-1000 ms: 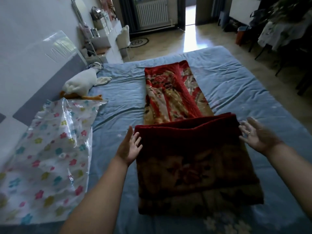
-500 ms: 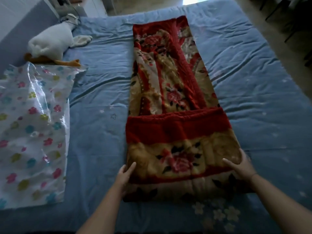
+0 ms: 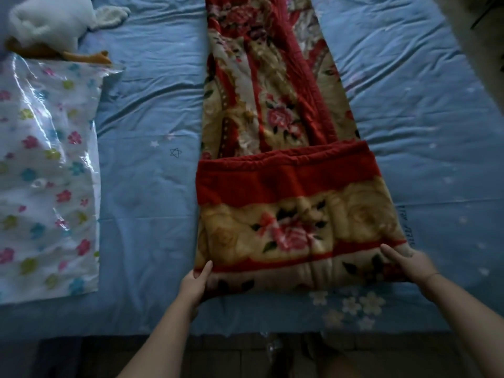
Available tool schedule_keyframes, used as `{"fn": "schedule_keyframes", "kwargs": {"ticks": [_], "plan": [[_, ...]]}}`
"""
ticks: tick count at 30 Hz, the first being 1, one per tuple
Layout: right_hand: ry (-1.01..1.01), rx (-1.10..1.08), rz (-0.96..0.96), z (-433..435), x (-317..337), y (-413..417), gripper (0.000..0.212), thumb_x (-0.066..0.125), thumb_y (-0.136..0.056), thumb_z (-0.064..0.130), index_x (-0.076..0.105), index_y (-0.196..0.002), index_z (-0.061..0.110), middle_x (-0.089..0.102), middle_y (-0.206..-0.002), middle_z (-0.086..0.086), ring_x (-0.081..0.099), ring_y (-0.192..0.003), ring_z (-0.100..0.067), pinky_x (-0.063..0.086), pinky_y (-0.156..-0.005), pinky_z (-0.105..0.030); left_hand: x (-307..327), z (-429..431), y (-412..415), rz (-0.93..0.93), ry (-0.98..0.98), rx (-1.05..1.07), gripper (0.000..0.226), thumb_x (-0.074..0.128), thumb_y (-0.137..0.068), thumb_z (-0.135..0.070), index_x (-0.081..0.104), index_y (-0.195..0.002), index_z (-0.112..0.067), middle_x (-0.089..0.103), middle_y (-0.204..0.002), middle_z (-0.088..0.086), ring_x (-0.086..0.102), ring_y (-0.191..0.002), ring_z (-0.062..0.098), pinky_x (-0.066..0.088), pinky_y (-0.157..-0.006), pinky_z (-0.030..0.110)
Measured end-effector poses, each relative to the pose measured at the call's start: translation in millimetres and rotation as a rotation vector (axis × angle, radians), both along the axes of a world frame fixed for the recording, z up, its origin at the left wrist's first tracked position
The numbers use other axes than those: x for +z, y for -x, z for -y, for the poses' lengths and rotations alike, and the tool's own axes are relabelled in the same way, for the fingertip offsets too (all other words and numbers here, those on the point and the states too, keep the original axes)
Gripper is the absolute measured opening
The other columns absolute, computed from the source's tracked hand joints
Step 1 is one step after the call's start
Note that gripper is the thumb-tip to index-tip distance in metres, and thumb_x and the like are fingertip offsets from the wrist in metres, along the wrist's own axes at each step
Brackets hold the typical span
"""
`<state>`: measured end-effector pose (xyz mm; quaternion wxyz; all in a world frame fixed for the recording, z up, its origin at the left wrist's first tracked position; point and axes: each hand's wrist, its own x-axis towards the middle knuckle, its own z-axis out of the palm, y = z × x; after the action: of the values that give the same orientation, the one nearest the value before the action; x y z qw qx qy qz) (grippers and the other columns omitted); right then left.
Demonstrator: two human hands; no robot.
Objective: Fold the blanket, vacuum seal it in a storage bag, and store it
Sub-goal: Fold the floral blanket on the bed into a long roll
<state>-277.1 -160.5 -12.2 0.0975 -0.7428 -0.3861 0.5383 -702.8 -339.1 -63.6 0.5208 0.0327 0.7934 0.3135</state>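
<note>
The left hand (image 3: 195,282) and right hand (image 3: 409,264), open a moment ago, are now pinching the near corners of the blanket (image 3: 286,214), lower centre, thumbs on top. Another fold is probably beginning.

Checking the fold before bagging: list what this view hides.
Head view only:
- blanket: far end cut by the top edge.
- storage bag: cut by the left edge.
- left hand, right hand: fingers hidden under the blanket's near end.
- plush toy: cut by the top edge.
</note>
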Motion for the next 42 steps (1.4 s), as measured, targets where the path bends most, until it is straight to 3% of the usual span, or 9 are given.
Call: {"fn": "schedule_keyframes", "kwargs": {"ticks": [2, 7, 15, 20, 25, 33, 36, 39, 42], "plan": [[-0.045, 0.038, -0.005, 11, 1, -7, 0.11, 0.07, -0.01, 0.085, 0.064, -0.089, 0.01, 0.068, -0.088, -0.015, 0.064, -0.085, -0.032, 0.054, -0.08, -0.044, 6, 12, -2, -0.016, -0.031, 0.019, 0.045, 0.063, -0.09, -0.047, 0.059, -0.125, -0.018, 0.067, -0.118, 0.006, 0.063, -0.11, 0.028, 0.05, -0.101, 0.05], [-0.153, 0.046, -0.046, 34, 30, -3, 0.081, 0.075, -0.037, 0.074, 0.064, -0.086, 0.011, 0.068, -0.093, -0.019, 0.064, -0.088, -0.035, 0.052, -0.088, -0.05, 25, 35, 5, -0.019, -0.132, 0.059, 0.052, 0.063, -0.089, -0.049, 0.057, -0.129, -0.017, 0.067, -0.121, 0.008, 0.063, -0.111, 0.029, 0.048, -0.102, 0.051], [-0.241, 0.014, -0.148, 79, 64, -19, 0.108, 0.073, -0.011, 0.084, 0.067, -0.089, 0.009, 0.07, -0.087, -0.017, 0.066, -0.083, -0.031, 0.053, -0.083, -0.043, 77, 74, 8, -0.027, -0.295, 0.137, 0.036, 0.06, -0.094, -0.039, 0.057, -0.122, -0.017, 0.067, -0.12, 0.014, 0.063, -0.11, 0.033, 0.048, -0.102, 0.052], [-0.259, 0.076, -0.145, 130, 88, -48, 0.042, 0.075, -0.071, 0.045, 0.065, -0.089, 0.009, 0.068, -0.095, -0.02, 0.063, -0.083, -0.029, 0.049, -0.07, -0.034, 91, 131, -33, -0.042, -0.338, 0.153, 0.046, 0.057, -0.097, -0.035, 0.052, -0.134, -0.008, 0.064, -0.123, 0.017, 0.063, -0.11, 0.034, 0.051, -0.093, 0.042], [-0.291, 0.132, -0.099, 196, 98, -98, 0.022, 0.07, -0.081, 0.033, 0.062, -0.085, 0.013, 0.066, -0.094, -0.017, 0.062, -0.085, -0.028, 0.05, -0.071, -0.035, 91, 213, -89, -0.037, -0.316, 0.154, 0.058, 0.06, -0.091, -0.044, 0.05, -0.137, -0.01, 0.061, -0.129, 0.014, 0.055, -0.122, 0.031, 0.04, -0.108, 0.045], [-0.205, 0.21, -0.065, 308, 115, -167, 0.117, 0.057, -0.011, 0.094, 0.06, -0.095, 0.013, 0.065, -0.092, -0.007, 0.063, -0.086, -0.024, 0.047, -0.063, -0.03, 102, 330, -156, 0.025, -0.238, 0.237, 0.042, 0.061, -0.093, -0.038, 0.058, -0.124, -0.01, 0.07, -0.11, 0.02, 0.065, -0.105, 0.036, 0.047, -0.101, 0.053], [-0.207, 0.205, -0.14, 327, 128, -171, 0.117, 0.065, -0.018, 0.09, 0.056, -0.105, 0.012, 0.062, -0.096, -0.004, 0.061, -0.088, -0.021, 0.046, -0.063, -0.028, 121, 342, -153, 0.012, -0.225, 0.193, 0.04, 0.063, -0.092, -0.038, 0.061, -0.12, -0.01, 0.071, -0.109, 0.018, 0.066, -0.105, 0.035, 0.047, -0.101, 0.051], [-0.185, 0.13, -0.271, 321, 150, -163, 0.092, 0.078, -0.054, 0.051, 0.047, -0.128, 0.005, 0.059, -0.105, -0.007, 0.06, -0.088, -0.019, 0.048, -0.062, -0.026, 150, 322, -135, -0.058, -0.302, 0.135, 0.018, 0.061, -0.095, -0.025, 0.063, -0.107, -0.013, 0.069, -0.107, 0.013, 0.065, -0.097, 0.027, 0.049, -0.093, 0.039], [-0.267, 0.029, -0.366, 297, 163, -156, 0.111, 0.092, -0.032, 0.053, 0.047, -0.125, 0.011, 0.062, -0.105, -0.016, 0.068, -0.08, -0.023, 0.056, -0.054, -0.023, 179, 288, -105, -0.033, -0.432, 0.077, 0.018, 0.057, -0.095, -0.01, 0.062, -0.111, -0.003, 0.07, -0.099, 0.015, 0.068, -0.083, 0.024, 0.06, -0.07, 0.032]]}}
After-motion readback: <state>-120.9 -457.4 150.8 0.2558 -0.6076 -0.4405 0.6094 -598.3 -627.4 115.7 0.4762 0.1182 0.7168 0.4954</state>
